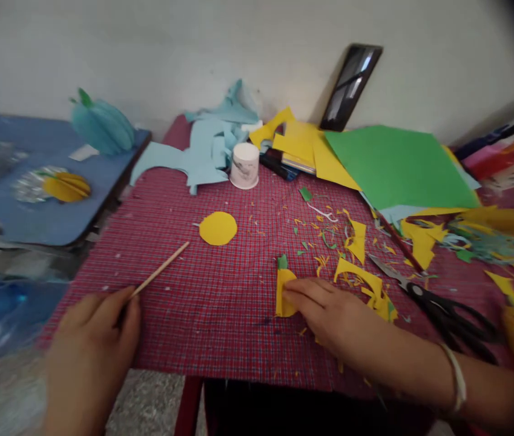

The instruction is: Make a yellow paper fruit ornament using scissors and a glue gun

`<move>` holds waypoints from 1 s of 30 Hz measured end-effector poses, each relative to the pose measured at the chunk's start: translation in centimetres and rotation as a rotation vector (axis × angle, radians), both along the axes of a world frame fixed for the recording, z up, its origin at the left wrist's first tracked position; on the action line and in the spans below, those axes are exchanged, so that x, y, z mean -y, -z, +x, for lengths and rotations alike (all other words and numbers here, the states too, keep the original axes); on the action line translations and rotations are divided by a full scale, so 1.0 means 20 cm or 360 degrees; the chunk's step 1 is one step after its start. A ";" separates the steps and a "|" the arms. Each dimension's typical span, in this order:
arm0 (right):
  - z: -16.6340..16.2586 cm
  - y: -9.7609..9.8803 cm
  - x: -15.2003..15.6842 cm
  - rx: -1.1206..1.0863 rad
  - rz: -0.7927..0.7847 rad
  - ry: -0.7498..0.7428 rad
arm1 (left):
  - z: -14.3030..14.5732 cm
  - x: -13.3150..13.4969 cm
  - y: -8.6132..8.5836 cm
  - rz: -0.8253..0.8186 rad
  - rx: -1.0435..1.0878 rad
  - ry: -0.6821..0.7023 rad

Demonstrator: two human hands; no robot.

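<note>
In the head view my left hand [95,333] is closed around a thin wooden stick [161,268], whose tip points up and to the right over the checked cloth. My right hand [329,309] has its fingers together on a folded yellow paper piece [281,293] with a small green tab at its top; the fingertips cover its right side. Farther back, between the hands, lies a flat yellow paper disc [218,228]. Black-handled scissors [424,293] rest partly open beyond my right forearm, beside yellow paper offcuts [361,278].
A white cup [244,166] stands near light blue paper scraps [206,145]. Green paper sheet [402,166] lies at the back right, before a phone [352,85] leaning on the wall. A blue table [52,221] on the left carries a blue paper pumpkin [102,126] and a yellow one [66,186].
</note>
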State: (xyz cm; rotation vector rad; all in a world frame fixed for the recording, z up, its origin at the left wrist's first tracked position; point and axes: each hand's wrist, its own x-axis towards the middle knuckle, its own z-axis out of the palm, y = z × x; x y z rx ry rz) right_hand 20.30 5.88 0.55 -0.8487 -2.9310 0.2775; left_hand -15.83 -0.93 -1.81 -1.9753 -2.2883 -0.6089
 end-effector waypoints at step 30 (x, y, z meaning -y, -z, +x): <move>0.61 -0.20 0.09 -0.0699 0.0027 0.0680 | 0.50 -0.65 -0.19 -0.0005 0.0721 0.0133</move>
